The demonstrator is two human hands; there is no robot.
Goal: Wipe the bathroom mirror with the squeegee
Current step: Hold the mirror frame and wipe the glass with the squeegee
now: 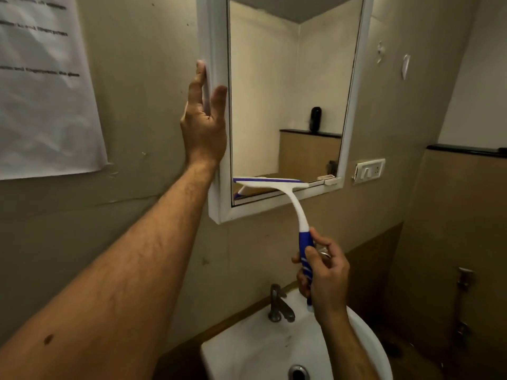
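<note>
You face the mirror (285,86), which hangs on the far wall above the sink (247,349). Your left hand (204,124) rests on the left side of the mirror frame (216,165), fingers straight along its edge. The squeegee (288,204) lies with its blade across the lower part of the glass, its handle running down and right into your right hand (322,275), near you and above the sink. The tap (278,304) stands at the sink's far rim, left of that hand. A paper sheet (44,86) hangs on the wall far left; a switch plate (369,170) sits just right of the mirror.
</note>
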